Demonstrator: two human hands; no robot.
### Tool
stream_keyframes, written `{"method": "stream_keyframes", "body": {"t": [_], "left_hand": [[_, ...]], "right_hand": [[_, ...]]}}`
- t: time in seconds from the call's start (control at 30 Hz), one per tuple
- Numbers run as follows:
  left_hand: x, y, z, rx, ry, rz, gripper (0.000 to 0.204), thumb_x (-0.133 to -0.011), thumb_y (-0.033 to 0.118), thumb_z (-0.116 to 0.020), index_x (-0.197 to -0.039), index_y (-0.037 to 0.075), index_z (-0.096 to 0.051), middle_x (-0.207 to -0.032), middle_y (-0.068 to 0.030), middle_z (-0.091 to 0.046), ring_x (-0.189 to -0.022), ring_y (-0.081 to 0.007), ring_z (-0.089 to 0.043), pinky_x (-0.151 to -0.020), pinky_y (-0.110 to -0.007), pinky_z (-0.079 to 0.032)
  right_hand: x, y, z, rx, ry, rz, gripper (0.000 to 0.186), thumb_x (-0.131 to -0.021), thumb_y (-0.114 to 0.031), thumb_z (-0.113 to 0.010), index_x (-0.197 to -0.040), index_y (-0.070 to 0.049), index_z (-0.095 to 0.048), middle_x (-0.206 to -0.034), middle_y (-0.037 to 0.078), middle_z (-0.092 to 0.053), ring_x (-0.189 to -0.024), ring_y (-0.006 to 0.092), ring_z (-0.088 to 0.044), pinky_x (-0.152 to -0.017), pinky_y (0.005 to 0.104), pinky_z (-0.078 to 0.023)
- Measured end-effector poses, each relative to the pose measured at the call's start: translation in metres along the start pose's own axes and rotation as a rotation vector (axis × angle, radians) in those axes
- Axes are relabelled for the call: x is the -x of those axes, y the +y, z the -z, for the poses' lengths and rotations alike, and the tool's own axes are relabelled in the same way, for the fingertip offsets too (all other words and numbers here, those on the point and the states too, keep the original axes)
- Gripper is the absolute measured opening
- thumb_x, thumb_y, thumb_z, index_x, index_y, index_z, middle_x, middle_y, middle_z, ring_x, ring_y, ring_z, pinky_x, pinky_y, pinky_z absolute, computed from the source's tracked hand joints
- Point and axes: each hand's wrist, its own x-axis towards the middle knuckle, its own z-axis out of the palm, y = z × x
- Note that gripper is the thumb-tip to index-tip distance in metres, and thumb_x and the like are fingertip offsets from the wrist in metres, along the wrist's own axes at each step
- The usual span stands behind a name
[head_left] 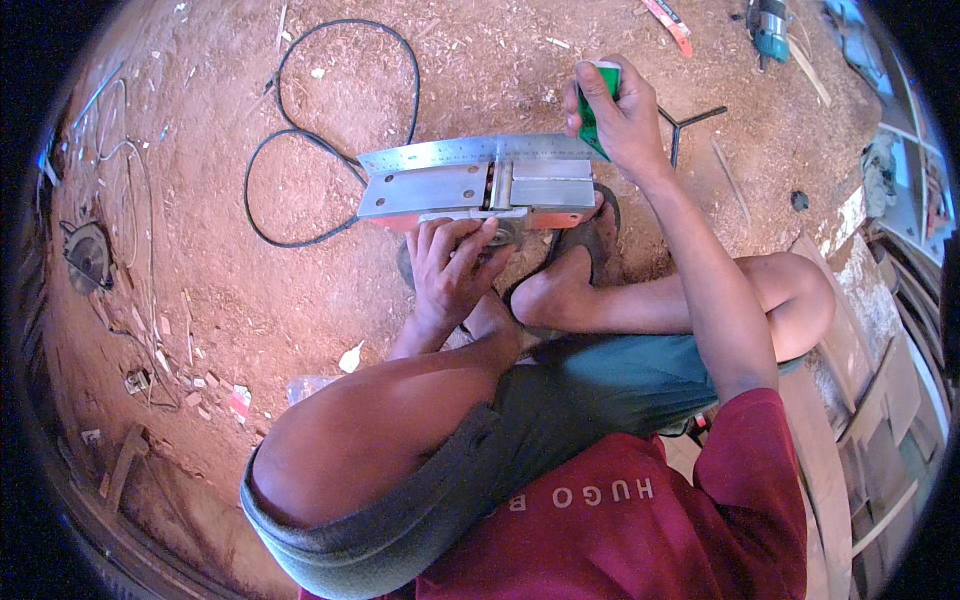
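Note:
An electric planer (415, 197) lies sole up in front of my feet, with its metal base plates and cutter drum showing. My left hand (450, 265) is closed on its near side, the fingers bent over the edge by a round part. In my raised right hand (628, 118) is a square (440, 153), gripped by its green handle. Its ruler blade stands along the far edge of the planer's sole and appears to touch it. The planer's underside is mostly hidden by my left hand and feet.
A black cable (283, 135) loops over the shavings-strewn floor beyond the planer. At far left sits a circular saw (88, 256). A teal power tool (769, 35) and a red strip-like object (668, 22) lie at the top right. Wooden boards (885, 410) stand at lower right.

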Motion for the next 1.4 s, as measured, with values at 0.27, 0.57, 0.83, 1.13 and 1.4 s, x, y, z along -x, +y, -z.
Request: {"method": "stream_keyframes", "body": {"t": [0.27, 0.57, 0.83, 1.13, 1.4], "left_hand": [[-0.001, 0.0, 0.0, 0.0, 0.005, -0.013, 0.048, -0.074, 0.027, -0.09, -0.118, 0.015, -0.075, -0.108, 0.0013, -0.068, -0.1, -0.0223, -0.061, -0.083, -0.041, -0.042], [-0.004, 0.002, 0.003, -0.017, -0.017, -0.028, 0.055, -0.066, 0.021, -0.095, -0.116, 0.013, -0.074, -0.108, -0.0043, -0.066, -0.098, -0.0279, -0.062, -0.083, -0.043, -0.05], [-0.003, 0.001, 0.003, -0.019, -0.02, -0.028, 0.055, -0.066, 0.02, -0.095, -0.116, 0.013, -0.073, -0.107, -0.0045, -0.067, -0.097, -0.0282, -0.063, -0.083, -0.043, -0.05], [-0.003, 0.001, 0.003, -0.02, -0.019, -0.041, 0.056, -0.067, 0.02, -0.095, -0.118, 0.014, -0.073, -0.109, -0.0042, -0.066, -0.097, -0.0275, -0.063, -0.082, -0.043, -0.049], [-0.001, -0.001, 0.0, 0.024, 0.004, -0.016, 0.049, -0.073, 0.025, -0.09, -0.118, 0.014, -0.076, -0.109, 0.0001, -0.067, -0.099, -0.0232, -0.061, -0.083, -0.041, -0.043]], "right_hand": [[0.001, 0.002, -0.003, 0.002, 0.017, -0.038, 0.028, -0.108, -0.031, -0.058, -0.105, -0.004, -0.054, -0.08, 0.006, -0.064, -0.064, 0.0109, -0.061, -0.057, 0.03, -0.056], [0.0, 0.006, -0.003, -0.007, 0.017, -0.024, 0.029, -0.108, -0.033, -0.058, -0.104, -0.004, -0.054, -0.079, 0.007, -0.064, -0.063, 0.0115, -0.062, -0.058, 0.0303, -0.056], [0.001, 0.006, -0.004, -0.005, 0.024, -0.022, 0.029, -0.108, -0.032, -0.058, -0.102, -0.004, -0.054, -0.079, 0.007, -0.064, -0.063, 0.0117, -0.062, -0.058, 0.0306, -0.056], [0.001, 0.01, -0.004, -0.05, -0.003, -0.021, 0.03, -0.108, -0.033, -0.058, -0.103, -0.004, -0.053, -0.079, 0.006, -0.064, -0.063, 0.0122, -0.062, -0.058, 0.0307, -0.055], [-0.001, 0.013, -0.006, -0.12, 0.042, -0.004, 0.033, -0.107, -0.033, -0.062, -0.098, -0.003, -0.054, -0.073, 0.005, -0.065, -0.057, 0.0104, -0.062, -0.051, 0.0288, -0.054]]}}
